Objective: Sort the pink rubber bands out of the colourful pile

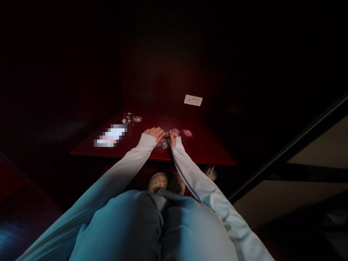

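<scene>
Over the front part of a dark red table, my left hand (155, 132) and my right hand (174, 137) are close together. The left hand's fingers are bent, its thumb and forefinger drawn together toward the right hand. My right hand is pinched closed. A tiny pinkish spot shows between the fingertips; what either hand holds is too small to name. Under and between them lies a pile of small coloured rings (164, 143), which look like hair ties. Just beyond the right hand sit a purple heap (176, 130) and, to its right, a pink heap (187, 133).
On the table (146, 154), a blurred-out bright phone-like object (111, 136) lies left. Behind it stands a clear jar (128, 117) beside a round lid (137, 119). A socket plate (193, 100) is on the back wall. Clogs (158, 182) show below the table edge.
</scene>
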`<state>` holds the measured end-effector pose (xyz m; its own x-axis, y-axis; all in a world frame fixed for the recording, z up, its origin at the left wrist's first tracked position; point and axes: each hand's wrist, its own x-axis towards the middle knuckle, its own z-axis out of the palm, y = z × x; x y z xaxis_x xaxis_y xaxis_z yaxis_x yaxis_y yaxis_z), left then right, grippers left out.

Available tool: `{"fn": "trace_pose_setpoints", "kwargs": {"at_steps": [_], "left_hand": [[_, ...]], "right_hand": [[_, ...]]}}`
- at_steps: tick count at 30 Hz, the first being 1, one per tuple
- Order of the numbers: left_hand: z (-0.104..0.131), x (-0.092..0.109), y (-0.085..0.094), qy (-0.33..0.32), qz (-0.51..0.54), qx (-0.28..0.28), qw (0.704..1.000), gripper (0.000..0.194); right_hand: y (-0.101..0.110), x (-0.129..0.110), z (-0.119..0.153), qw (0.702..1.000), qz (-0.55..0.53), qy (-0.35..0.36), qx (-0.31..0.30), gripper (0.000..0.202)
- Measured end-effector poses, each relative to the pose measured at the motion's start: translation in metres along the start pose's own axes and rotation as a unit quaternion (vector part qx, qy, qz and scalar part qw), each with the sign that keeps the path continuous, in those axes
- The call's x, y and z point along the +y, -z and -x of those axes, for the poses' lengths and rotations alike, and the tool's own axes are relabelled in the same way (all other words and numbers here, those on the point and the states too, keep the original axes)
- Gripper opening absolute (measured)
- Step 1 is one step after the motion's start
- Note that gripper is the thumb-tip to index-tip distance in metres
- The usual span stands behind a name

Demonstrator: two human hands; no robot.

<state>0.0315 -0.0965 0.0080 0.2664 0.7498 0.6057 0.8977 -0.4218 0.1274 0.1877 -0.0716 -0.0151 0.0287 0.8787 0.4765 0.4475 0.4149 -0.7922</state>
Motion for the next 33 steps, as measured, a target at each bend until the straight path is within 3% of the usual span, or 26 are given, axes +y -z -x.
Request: {"fn": "trace_pose_setpoints", "kwargs": {"at_steps": [9,19,33], "left_hand": [[0.0,-0.005,-0.005,-0.008,-0.026,0.01,1.0,0.024],[-0.001,-0.013,-0.015,-0.021,0.017,0.035,0.999,0.028],[-0.003,-0.021,-0.028,-0.052,0.051,0.025,0.997,0.028]], "right_hand": [[-0.007,0.0,-0.001,0.994,0.08,0.056,-0.055,0.036],[-0.009,0.014,-0.009,0.997,-0.066,0.05,0.006,0.048],[-0.004,0.01,-0.005,0.992,-0.106,0.062,-0.015,0.043]]}}
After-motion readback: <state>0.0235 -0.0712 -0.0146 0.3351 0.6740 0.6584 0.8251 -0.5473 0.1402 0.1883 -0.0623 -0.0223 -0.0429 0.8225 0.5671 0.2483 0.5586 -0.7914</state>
